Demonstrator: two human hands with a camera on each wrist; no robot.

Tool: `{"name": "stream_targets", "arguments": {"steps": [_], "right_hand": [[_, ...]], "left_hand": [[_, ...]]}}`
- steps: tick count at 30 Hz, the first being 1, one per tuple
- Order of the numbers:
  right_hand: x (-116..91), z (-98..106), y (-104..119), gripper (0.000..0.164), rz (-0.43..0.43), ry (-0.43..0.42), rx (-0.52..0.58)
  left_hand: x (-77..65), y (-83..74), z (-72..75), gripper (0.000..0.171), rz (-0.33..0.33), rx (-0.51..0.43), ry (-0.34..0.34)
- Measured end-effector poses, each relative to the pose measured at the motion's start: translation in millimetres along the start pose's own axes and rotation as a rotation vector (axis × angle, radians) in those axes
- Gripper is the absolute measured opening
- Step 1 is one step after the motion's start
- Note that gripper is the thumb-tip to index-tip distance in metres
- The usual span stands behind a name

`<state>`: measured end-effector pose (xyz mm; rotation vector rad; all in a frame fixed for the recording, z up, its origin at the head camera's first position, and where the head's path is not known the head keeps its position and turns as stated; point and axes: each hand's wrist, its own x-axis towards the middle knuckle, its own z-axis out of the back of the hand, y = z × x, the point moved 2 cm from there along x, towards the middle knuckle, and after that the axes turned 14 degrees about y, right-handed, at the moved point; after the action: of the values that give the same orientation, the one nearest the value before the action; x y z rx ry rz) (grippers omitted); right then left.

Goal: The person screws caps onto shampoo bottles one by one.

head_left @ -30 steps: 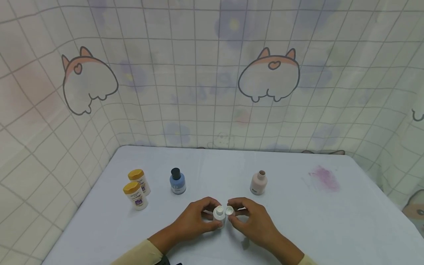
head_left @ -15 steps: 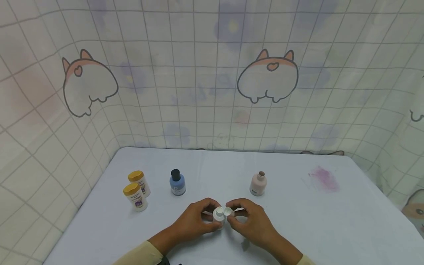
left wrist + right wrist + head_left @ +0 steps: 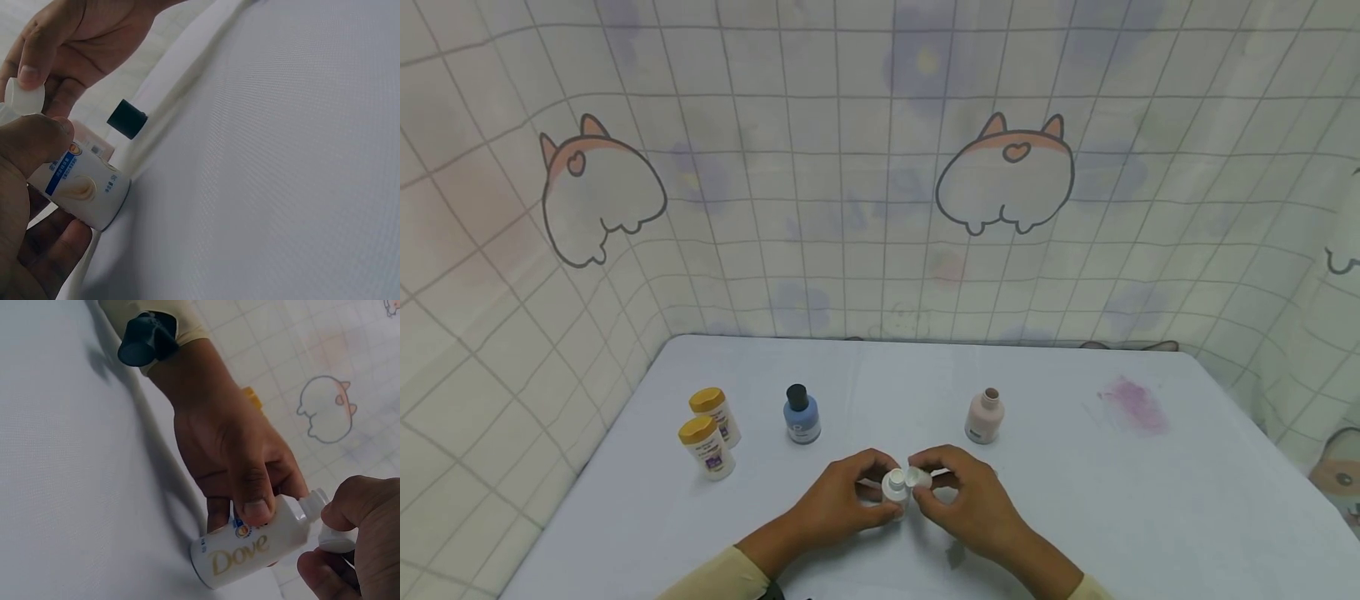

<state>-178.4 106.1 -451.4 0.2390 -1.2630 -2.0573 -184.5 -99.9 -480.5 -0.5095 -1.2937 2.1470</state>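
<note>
At the table's near middle, my left hand (image 3: pixel 846 496) grips a small white Dove lotion bottle (image 3: pixel 250 553) round its body. The bottle stands upright with its neck (image 3: pixel 897 477) uncovered. My right hand (image 3: pixel 973 500) pinches a white cap (image 3: pixel 919 477) between thumb and fingers, tilted, right beside the bottle's mouth. In the left wrist view the cap (image 3: pixel 25 97) is close by the neck, partly behind my left thumb. The right wrist view shows the Dove lettering facing that camera, with the cap (image 3: pixel 336 539) beneath the right thumb.
Behind the right hand stands an uncapped pale pink bottle (image 3: pixel 985 417); a black cap (image 3: pixel 127 119) appears in the left wrist view. A blue bottle with a black cap (image 3: pixel 802 415) and two white bottles with yellow lids (image 3: pixel 707 446) (image 3: pixel 709 404) stand at left. A pink stain (image 3: pixel 1135 406) marks the right.
The white cap has turned from showing its open underside to facing the bottle, and the right hand has shifted slightly left. The left hand and bottle have stayed in place.
</note>
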Motion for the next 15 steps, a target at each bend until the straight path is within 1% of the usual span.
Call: {"name": "stream_targets", "arguments": {"steps": [2,10,15], "right_hand": [[0.2,-0.2,-0.3,0.03,0.007,-0.003,-0.003],[2.4,-0.6,4.1,0.027,-0.036,-0.02,-0.029],[6.2,-0.4,18.3,0.029,0.0,-0.019,-0.025]], "left_hand": [[0.1,0.8,-0.2,0.046,-0.006,-0.003,0.001],[-0.4,2.0,-0.3,0.045,-0.05,-0.002,0.007],[-0.3,1.9,-0.5,0.045,-0.045,-0.001,0.007]]}}
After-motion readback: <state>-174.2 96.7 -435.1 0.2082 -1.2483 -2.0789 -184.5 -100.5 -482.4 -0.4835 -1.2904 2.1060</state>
